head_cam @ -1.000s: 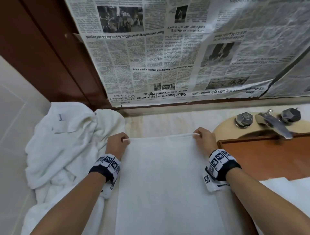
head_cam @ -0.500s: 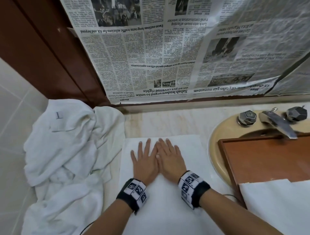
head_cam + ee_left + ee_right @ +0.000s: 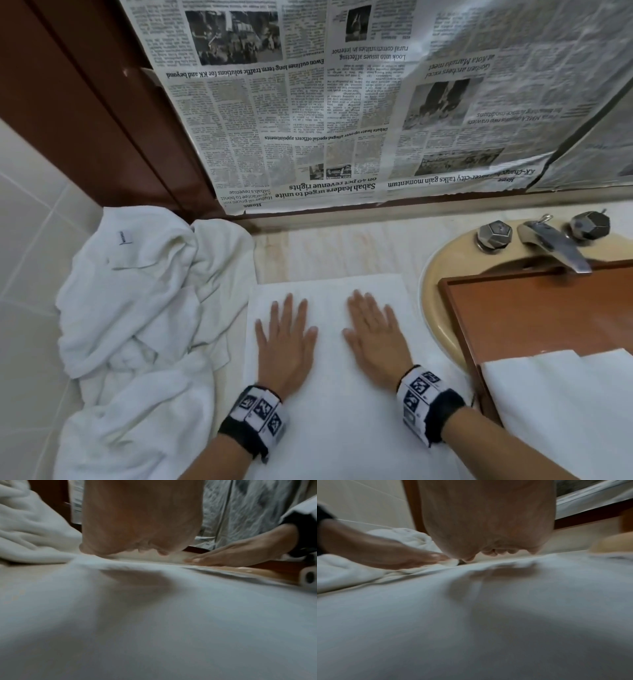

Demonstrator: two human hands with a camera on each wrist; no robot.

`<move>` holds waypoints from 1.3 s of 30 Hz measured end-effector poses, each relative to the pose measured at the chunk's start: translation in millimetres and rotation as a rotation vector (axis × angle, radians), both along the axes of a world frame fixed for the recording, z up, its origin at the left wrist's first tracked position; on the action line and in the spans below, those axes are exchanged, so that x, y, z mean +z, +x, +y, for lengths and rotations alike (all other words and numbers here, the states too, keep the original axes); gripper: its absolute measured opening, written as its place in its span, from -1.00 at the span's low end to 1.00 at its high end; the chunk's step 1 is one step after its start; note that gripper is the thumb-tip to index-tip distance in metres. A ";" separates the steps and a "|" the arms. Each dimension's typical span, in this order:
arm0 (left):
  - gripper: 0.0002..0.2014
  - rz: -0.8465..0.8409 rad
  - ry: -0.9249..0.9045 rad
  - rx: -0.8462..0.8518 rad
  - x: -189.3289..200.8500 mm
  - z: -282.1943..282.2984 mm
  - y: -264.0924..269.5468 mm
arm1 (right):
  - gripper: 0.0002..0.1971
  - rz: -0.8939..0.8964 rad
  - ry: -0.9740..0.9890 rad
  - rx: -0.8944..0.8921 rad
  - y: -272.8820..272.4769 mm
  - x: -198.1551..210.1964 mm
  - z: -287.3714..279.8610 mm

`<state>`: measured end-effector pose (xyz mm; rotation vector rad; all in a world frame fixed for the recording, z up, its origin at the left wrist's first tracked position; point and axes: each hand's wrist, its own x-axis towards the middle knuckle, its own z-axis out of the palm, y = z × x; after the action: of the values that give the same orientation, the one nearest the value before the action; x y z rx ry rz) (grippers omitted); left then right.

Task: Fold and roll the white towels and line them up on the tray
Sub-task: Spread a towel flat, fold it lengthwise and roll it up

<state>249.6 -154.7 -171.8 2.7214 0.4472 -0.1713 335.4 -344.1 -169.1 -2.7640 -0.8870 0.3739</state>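
I have both palms, left hand (image 3: 286,337) and right hand (image 3: 375,334), flat, fingers spread, on the towel (image 3: 329,428) at centre frame. It's not rolled yet, I judge. A heap (image 3: 137,308) waits at left; the tray (image 3: 534,315) at right holds no rolls.

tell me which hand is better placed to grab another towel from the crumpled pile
Left. The left hand lies flat on the spread towel right beside the crumpled pile; the right hand is nearer the tray.

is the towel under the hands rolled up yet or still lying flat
Flat, not rolled. The towel lies spread on the counter with the left hand and right hand pressed palm-down on it; no roll shows.
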 end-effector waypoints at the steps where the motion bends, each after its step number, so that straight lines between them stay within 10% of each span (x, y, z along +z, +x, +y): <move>1: -0.34 0.029 0.004 -0.036 -3.1 -11.1 -5.0 | -0.37 0.027 -0.011 0.055 -10.6 -0.5 4.8; 11: -0.29 0.092 0.073 0.185 -12.7 20.0 -24.3 | -0.18 0.106 -0.118 -0.240 10.0 -2.7 -37.2; 19: -0.36 0.053 0.095 0.004 -16.2 -23.8 -58.1 | -0.32 0.065 -0.062 -0.042 -56.1 -7.1 -30.3; 39: -0.36 0.099 0.082 0.095 -13.5 9.1 36.5 | -0.32 0.170 -0.134 -0.073 41.4 -7.2 1.7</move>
<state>286.1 -145.7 -185.4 2.7734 0.6230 -0.2691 376.7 -342.4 -176.3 -2.8222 -0.7440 0.6660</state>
